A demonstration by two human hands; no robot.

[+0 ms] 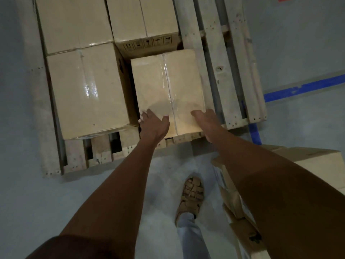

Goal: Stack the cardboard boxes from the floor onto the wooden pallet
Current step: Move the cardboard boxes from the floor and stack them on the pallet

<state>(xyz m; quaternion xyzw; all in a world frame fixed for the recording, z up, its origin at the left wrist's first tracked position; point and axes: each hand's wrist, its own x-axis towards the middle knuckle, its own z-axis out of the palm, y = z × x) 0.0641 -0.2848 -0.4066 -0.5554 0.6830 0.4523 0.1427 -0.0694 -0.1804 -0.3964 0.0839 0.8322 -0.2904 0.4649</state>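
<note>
A taped cardboard box lies flat on the wooden pallet, near its front edge. My left hand rests on the box's near left corner, fingers spread. My right hand lies on the near right corner, fingers extended along the top. Neither hand wraps around the box. Left of it stands a taller box, with another box behind that. A box with handling symbols sits behind the low one.
More cardboard boxes stand on the grey floor at the right, beside my right arm. My sandalled foot is on the floor before the pallet. Blue tape lines mark the floor to the right. The pallet's right slats are bare.
</note>
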